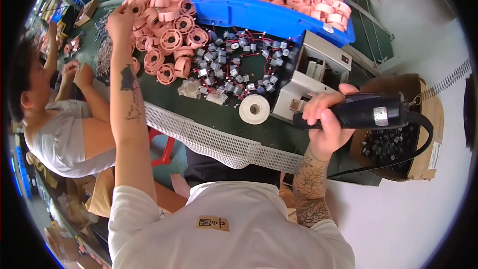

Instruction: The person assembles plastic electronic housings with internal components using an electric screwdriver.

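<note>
While a co-worker (64, 139) in a grey shirt sat at the far left, small dark metal pieces (103, 52) lay heaped on the green bench (284, 132). Just right of them, the person's left hand (119, 24) was at the left edge of a pile of pink ring-shaped parts (168, 15), its fingers bent close together; I could not tell whether it gripped one. Behind the pile and to its right stood a blue bin (249, 16), filled with more such parts. In front of the bin, small silver motors (219, 60) with red wires were scattered, and a white spool (245, 109) lay near them, beside a pale metal machine (323, 47). Right of the spool, the right hand (326, 122) was closed around a black power tool (361, 109) (hooked at its end to a coil spring (445, 80)). At the far right sat a cardboard box (430, 137) holding small dark pieces.
</note>
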Demonstrator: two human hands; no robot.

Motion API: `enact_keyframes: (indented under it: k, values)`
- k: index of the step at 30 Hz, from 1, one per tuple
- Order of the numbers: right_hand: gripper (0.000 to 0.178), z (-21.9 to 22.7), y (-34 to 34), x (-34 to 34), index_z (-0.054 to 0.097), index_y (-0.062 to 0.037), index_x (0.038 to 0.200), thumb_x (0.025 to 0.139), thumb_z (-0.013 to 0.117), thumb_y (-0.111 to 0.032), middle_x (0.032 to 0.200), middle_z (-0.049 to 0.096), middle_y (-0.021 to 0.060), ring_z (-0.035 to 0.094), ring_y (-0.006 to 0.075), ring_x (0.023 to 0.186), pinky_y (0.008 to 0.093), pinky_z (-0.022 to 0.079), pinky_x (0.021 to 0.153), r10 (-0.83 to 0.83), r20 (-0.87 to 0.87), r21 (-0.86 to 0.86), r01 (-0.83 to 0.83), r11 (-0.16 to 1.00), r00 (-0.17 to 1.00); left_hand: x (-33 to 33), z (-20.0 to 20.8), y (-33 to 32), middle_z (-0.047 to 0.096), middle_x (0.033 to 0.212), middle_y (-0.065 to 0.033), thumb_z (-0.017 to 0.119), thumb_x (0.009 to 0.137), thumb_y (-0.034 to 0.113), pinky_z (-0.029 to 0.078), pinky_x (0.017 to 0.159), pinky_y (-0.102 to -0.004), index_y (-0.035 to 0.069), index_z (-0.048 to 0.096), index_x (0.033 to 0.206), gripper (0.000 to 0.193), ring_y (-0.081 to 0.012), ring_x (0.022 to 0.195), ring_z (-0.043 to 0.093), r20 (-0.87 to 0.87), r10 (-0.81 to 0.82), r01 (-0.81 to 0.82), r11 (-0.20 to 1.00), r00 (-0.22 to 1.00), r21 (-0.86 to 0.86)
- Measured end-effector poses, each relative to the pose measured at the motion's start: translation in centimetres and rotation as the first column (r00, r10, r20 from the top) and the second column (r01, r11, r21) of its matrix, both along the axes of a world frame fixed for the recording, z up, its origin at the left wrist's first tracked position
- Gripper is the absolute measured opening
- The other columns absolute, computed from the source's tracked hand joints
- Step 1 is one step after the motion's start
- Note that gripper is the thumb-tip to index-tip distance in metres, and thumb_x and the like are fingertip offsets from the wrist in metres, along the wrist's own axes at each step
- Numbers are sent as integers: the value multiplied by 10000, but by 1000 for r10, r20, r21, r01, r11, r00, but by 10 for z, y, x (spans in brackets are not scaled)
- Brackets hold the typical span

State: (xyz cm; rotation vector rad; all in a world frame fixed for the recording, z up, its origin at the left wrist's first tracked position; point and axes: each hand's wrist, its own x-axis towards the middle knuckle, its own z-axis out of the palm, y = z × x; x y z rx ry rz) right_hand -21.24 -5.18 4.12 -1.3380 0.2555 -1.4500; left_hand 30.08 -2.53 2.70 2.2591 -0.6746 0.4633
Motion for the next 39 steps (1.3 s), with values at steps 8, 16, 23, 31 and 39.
enact_keyframes:
  k: [8, 16, 23, 31, 39]
  values:
    - [552, -4, 1, -8, 344, 35, 1258, 743, 541, 6, 706, 516, 92, 482, 166, 521, 336, 444, 479, 27, -27, 53, -26, 998, 999, -128, 50, -100, 670, 1016, -200, 666, 745, 240, 506, 839, -390, 89, 680, 1081, 368, -320, 945, 651, 221, -435, 445, 896, 873, 5]
    - [513, -9, -1, -5, 413, 35, 1209, 736, 601, 97, 683, 573, 100, 538, 141, 567, 262, 446, 519, 50, 23, 150, -52, 987, 999, -166, 18, -250, 682, 955, -180, 698, 698, 244, 530, 769, -397, 24, 697, 959, 341, -311, 885, 670, -124, -691, 474, 342, 712, 812]
    - [525, -13, -6, -13, 406, 37, 1218, 729, 588, 102, 689, 572, 98, 541, 144, 573, 264, 446, 515, 18, 16, 146, -20, 989, 1000, -186, 22, -249, 684, 931, -175, 711, 726, 327, 526, 729, -423, 37, 693, 939, 360, -326, 822, 673, -5, -749, 614, 539, 662, 577]
    - [548, -2, -6, -20, 339, 34, 1271, 775, 557, -47, 711, 509, 88, 477, 167, 523, 325, 443, 477, 22, 26, 13, -22, 1000, 999, -289, 51, -17, 661, 1049, -114, 674, 719, -50, 510, 854, -349, 37, 636, 1096, 389, -234, 985, 644, 34, -983, 982, 184, 182, 33]
    - [545, -2, -7, -16, 339, 23, 1282, 797, 566, -77, 718, 508, 78, 474, 158, 525, 312, 435, 472, 69, 35, -49, -67, 997, 997, -319, -3, 62, 571, 1233, -136, 689, 699, -7, 487, 883, -427, 25, 646, 1019, 324, -346, 1120, 547, -102, -984, 980, 127, 143, 152]
